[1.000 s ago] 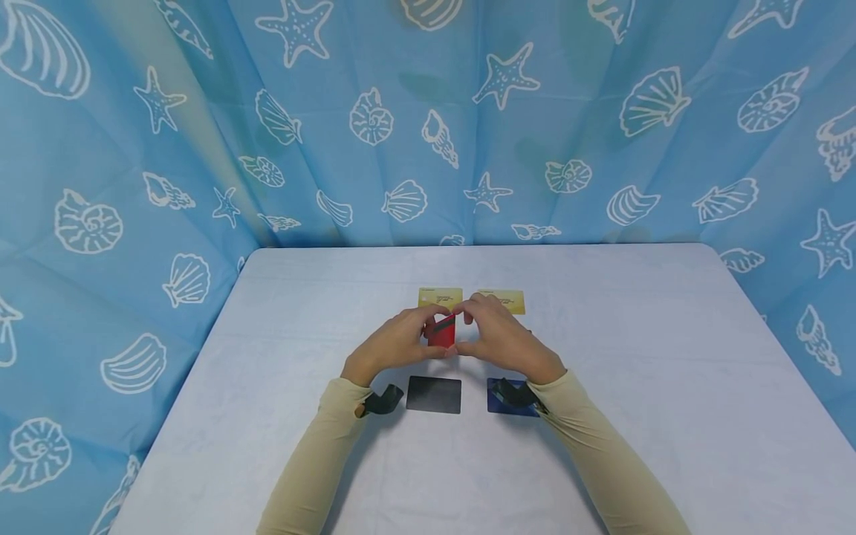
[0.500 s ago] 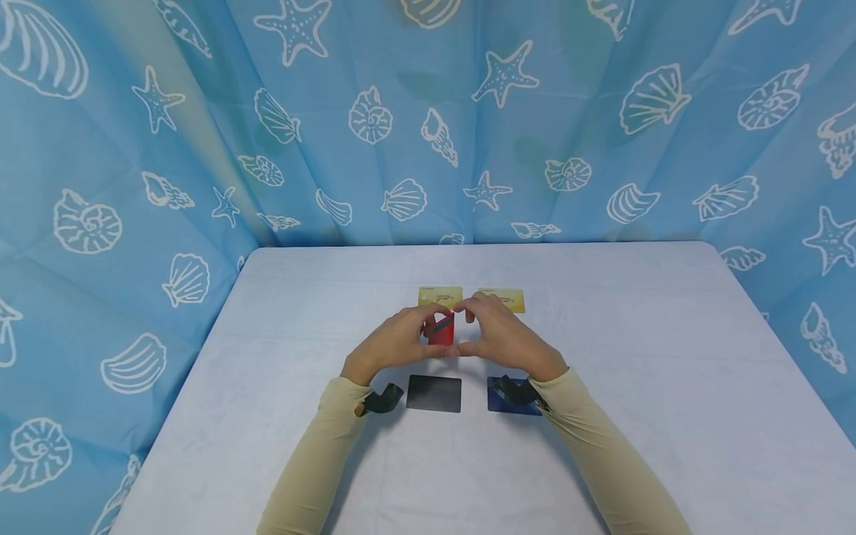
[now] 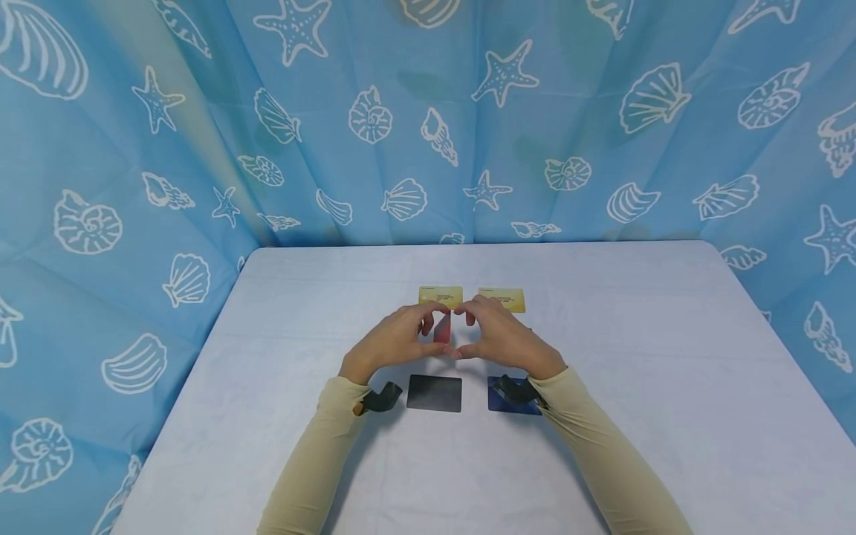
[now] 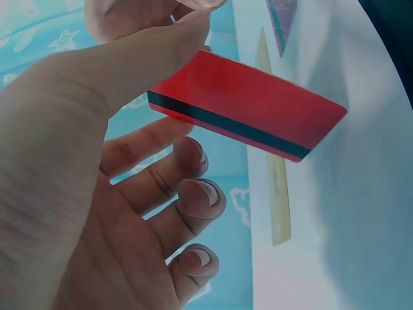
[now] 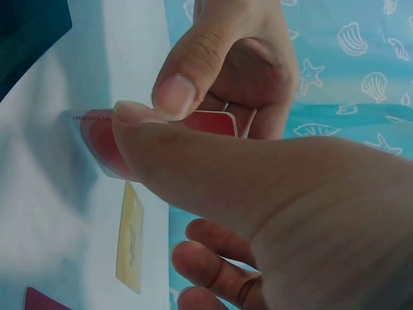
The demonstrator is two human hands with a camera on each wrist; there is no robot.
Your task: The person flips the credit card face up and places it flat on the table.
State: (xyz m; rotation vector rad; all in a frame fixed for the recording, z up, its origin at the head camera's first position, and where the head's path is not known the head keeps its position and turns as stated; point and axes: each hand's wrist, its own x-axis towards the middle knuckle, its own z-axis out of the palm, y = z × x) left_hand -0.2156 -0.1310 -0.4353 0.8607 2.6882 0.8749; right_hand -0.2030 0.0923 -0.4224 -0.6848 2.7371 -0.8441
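Note:
My left hand [image 3: 394,338] pinches a red card [image 4: 245,103] with a dark stripe between thumb and index finger, above the white table. The card stands on edge, so in the head view it appears as a narrow strip. Close beside it is my right hand [image 3: 504,338], thumb and index finger curved toward the left fingertips. In the right wrist view my right thumb [image 5: 174,152] overlaps the card; whether it presses on it is hidden. Beyond the hands lie two yellow cards, one left [image 3: 440,296] and one right [image 3: 511,300], each partly covered.
On the white table [image 3: 321,297], a black card [image 3: 434,394] lies nearer the body below the left hand. A dark blue card [image 3: 498,401] lies under the right wrist, partly covered by a wrist-worn device. A blue curtain [image 3: 428,148] with shell prints hangs behind the table.
The red card has turned on its edge and looks narrower in the head view. A small gap now shows between it and my right fingertips. Both arms stay almost still.

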